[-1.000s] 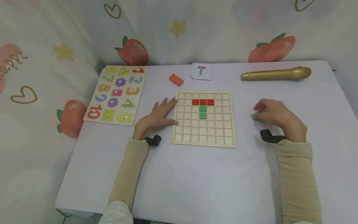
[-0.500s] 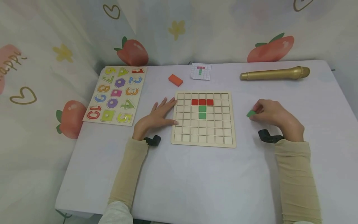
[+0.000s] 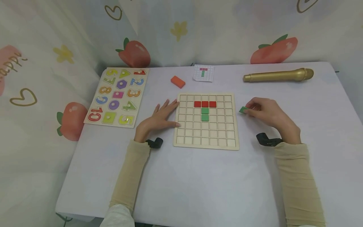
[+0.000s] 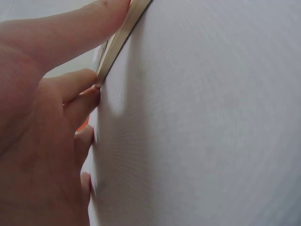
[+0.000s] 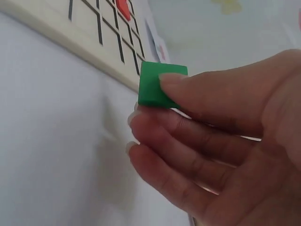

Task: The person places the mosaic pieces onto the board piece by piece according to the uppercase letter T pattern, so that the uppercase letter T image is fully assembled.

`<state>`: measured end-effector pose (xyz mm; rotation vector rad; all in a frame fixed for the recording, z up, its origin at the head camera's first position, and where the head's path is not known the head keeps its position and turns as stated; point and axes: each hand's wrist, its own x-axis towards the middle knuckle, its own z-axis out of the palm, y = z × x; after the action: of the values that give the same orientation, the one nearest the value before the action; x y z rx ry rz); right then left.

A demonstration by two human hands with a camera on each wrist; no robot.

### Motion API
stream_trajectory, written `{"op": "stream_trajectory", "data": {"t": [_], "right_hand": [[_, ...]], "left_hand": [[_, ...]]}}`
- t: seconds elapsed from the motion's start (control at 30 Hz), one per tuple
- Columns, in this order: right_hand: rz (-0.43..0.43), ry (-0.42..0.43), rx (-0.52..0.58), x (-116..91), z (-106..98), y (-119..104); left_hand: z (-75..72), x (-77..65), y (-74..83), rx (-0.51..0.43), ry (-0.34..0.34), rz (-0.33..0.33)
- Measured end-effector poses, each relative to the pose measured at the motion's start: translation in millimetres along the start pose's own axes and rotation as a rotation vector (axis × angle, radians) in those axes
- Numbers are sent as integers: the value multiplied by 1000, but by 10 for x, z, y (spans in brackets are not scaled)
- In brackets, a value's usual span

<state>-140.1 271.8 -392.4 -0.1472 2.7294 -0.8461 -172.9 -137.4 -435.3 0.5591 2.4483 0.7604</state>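
A wooden grid board point(image 3: 190, 140) lies mid-table, with red square tiles point(image 3: 205, 104) in a row of three and two green square tiles point(image 3: 205, 114) running down below the middle one. My left hand point(image 3: 157, 121) rests at the board's left edge, fingers spread; in the left wrist view the thumb and a fingertip touch that edge. My right hand point(image 3: 266, 112) pinches a green square tile point(image 5: 150, 84) between thumb and fingers. That tile is just right of the board, apart from it and above the table.
Behind the board lie an orange block point(image 3: 177, 82) and a small paper card point(image 3: 208, 77) printed with a red and green T. A number puzzle board point(image 3: 114, 108) is at the left. At the back right lies a gold microphone point(image 3: 279, 75).
My right hand has lifted the green tile and carried it left and away from me, close to the board's right edge. The left hand has stayed in place.
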Motion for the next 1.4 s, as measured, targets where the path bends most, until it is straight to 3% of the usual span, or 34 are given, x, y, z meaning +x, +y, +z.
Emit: {"op": "stream_trajectory", "data": {"t": [0.13, 0.6, 0.87, 1.13, 1.4], "right_hand": [[-17, -11, 68, 9, 66, -99], [-117, -48, 123, 51, 299, -343], [-145, -117, 156, 90, 463, -479], [-140, -164, 202, 67, 522, -572], [-188, -197, 240, 85, 592, -597]], "left_hand": [[5, 3, -22, -4, -3, 7], [-1, -6, -20, -16, 1, 18], [3, -6, -13, -19, 4, 16], [-1, -6, -10, -29, 0, 17], [-2, -12, 3, -16, 1, 5]]}}
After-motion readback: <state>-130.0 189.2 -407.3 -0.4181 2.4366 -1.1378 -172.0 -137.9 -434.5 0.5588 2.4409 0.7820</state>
